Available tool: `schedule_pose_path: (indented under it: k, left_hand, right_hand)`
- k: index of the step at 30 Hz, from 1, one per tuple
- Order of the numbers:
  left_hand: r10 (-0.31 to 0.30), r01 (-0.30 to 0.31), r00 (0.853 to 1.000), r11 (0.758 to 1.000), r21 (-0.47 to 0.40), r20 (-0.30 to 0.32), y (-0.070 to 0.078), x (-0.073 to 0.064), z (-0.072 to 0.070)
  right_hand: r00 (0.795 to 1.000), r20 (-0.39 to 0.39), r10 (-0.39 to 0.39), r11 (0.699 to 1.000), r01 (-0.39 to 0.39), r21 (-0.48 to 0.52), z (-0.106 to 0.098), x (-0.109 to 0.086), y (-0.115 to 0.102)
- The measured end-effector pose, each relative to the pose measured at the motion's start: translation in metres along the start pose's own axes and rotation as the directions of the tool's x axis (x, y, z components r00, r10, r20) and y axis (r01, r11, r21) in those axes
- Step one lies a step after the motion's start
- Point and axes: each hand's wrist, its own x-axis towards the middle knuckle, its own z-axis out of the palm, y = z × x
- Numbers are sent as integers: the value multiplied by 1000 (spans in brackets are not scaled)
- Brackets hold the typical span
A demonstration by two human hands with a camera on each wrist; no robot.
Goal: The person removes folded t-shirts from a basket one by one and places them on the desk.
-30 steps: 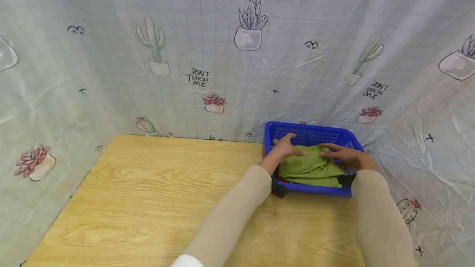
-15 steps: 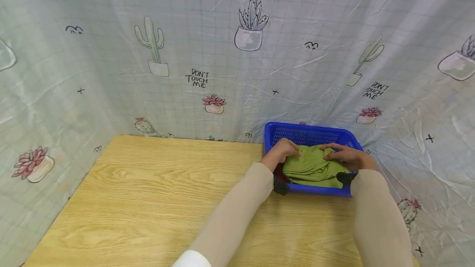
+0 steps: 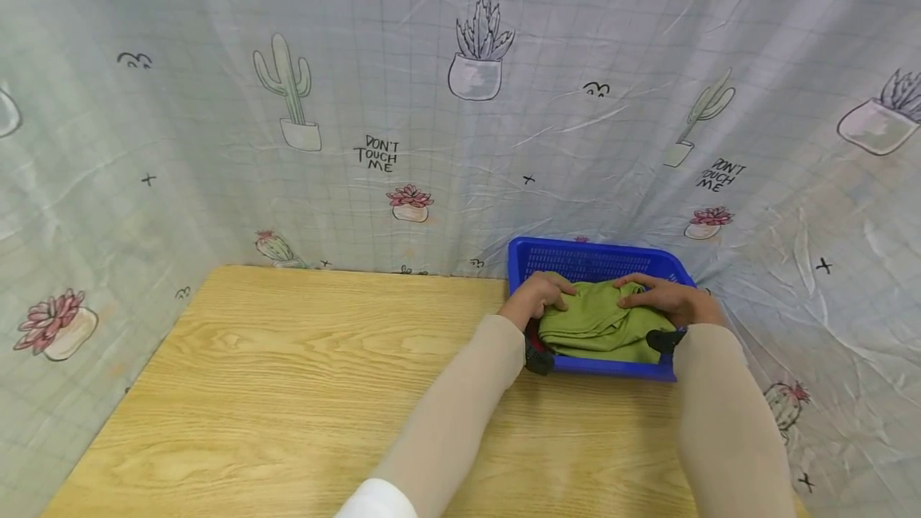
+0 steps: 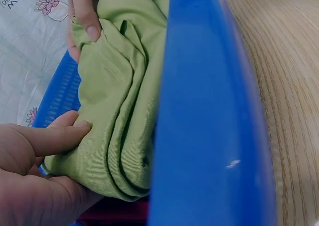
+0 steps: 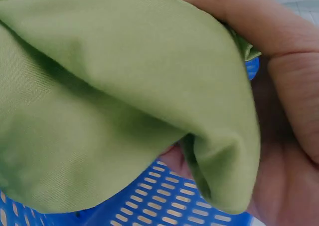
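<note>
A folded green garment (image 3: 600,322) lies bunched in a blue plastic basket (image 3: 597,368). My left hand (image 3: 534,300) grips its left end; the left wrist view shows the thumb on top and the fingers underneath, next to several stacked folds (image 4: 112,151). At the opposite end, my right hand (image 3: 665,300) holds the garment with the thumb over it and fingers beneath. In the right wrist view a loose green flap (image 5: 219,171) droops over the palm, hiding most of those fingers. Dark red fabric (image 4: 117,211) shows under the left end.
The basket stands at the back right of a wood-grain table (image 3: 302,374), close to a printed curtain (image 3: 432,102). Its raised rim (image 4: 204,106) runs beside the green folds in the left wrist view. Dark wrist devices (image 3: 538,360) overlap the basket's front edge.
My left hand, spread over the garment earlier, has closed on its left end. The garment shifted right, then back left a little. My right hand has stayed at the right end.
</note>
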Motion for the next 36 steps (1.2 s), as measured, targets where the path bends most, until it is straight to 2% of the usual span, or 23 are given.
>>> schedule_pose_path:
  k: [6,11,16,21,25,31,36]
  left_hand:
    - [-4,5,1000,1000,30,-15,2,-3,-1]
    - [-10,11,1000,999,43,-26,5,-6,-2]
    - [-2,2,1000,1000,-9,-28,8,-6,-4]
    - [35,-35,999,998,-44,-3,11,1,-7]
    - [59,-56,998,995,-83,29,14,5,-11]
    - [89,-78,993,987,-142,74,18,3,-17]
    - [106,-94,992,982,-165,63,18,4,-22]
  right_hand:
    - [996,-31,-78,995,76,-71,-3,-2,1]
    - [992,-50,-113,992,110,-64,-5,-5,4]
    - [993,-45,-105,994,103,-47,-9,-8,2]
    - [994,-52,-97,993,93,-74,-14,-10,-4]
    - [994,-60,-90,989,82,-123,-18,-14,-12]
    - [993,-96,-61,977,40,-210,-18,-19,-22]
    - [989,-125,-75,985,54,-163,-17,-20,-23]
